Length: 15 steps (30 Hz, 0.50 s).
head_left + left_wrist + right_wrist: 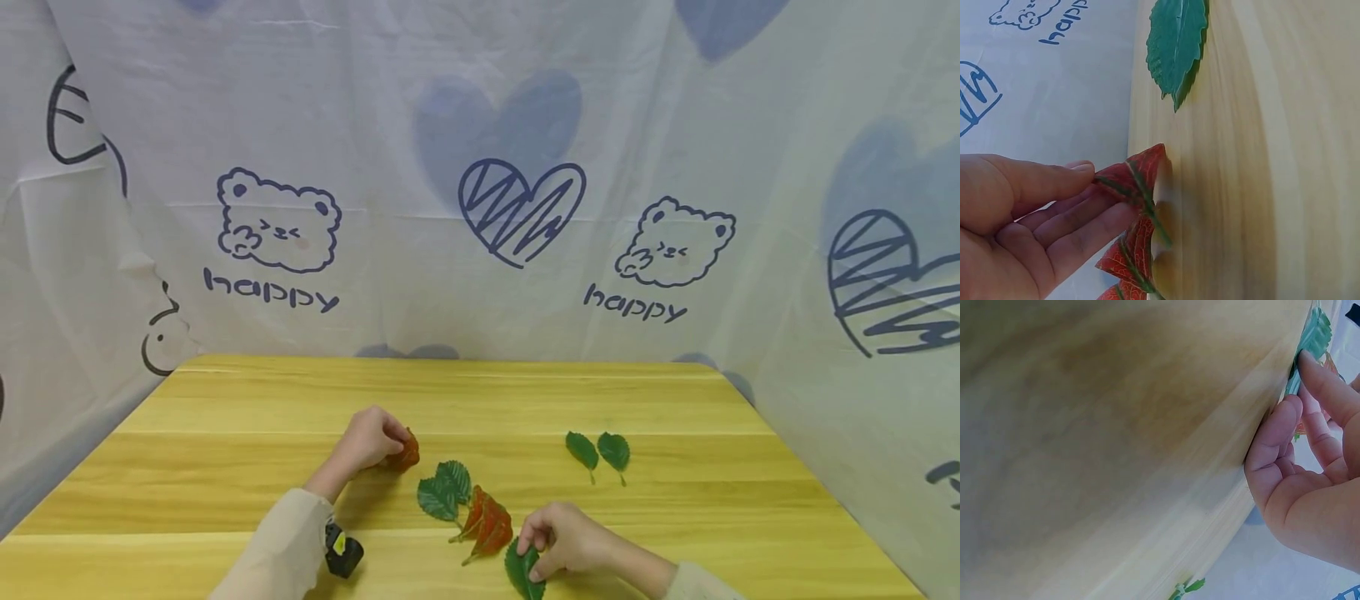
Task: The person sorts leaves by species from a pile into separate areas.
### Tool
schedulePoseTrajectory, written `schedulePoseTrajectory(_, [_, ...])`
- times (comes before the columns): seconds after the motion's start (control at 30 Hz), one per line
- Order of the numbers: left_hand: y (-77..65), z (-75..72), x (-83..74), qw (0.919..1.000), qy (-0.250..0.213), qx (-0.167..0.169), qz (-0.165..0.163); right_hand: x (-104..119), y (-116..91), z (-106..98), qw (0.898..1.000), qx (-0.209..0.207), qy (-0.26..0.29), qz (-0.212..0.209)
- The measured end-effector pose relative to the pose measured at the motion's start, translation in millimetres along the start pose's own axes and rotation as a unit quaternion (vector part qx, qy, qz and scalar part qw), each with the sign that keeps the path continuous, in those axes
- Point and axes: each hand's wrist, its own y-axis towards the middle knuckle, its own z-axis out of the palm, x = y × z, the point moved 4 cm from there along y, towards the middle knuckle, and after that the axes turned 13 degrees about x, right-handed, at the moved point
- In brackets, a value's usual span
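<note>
My left hand [371, 437] pinches a red leaf [406, 452] with a green stem at the left middle of the table. In the left wrist view, thumb and fingers meet at one edge of that red leaf [1150, 162], and more red leaves [1130, 253] show below it. Nearer the front edge, my right hand [566, 542] has thumb and fingers on a green leaf [522, 571] with toothed edges. Between the hands lies a group of overlapping green leaves [442, 490]. Several red leaves [491, 527] overlap just in front of them, close to the right hand's leaf.
Two separate green leaves [581, 450] lie side by side farther back on the right. Everything is on a yellow wood-grain table [225, 483]. A white curtain [390, 125] printed with hearts and bears hangs behind it. A black device [345, 558] sits at the left sleeve.
</note>
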Motion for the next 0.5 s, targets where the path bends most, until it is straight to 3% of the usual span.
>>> schedulePoseTrajectory(0.23, [-1.3, 2.4, 0.2, 0.9998, -0.004, 0.015, -0.013, 0.4, 0.2, 0.3, 1.0, -0.002, -0.008, 0.004])
schedulePoseTrajectory(0.5, [-7.6, -0.5, -11.1, 0.9991, 0.04, 0.011, -0.005, -1.0, 0.8, 0.3, 1.0, -0.002, -0.004, 0.002])
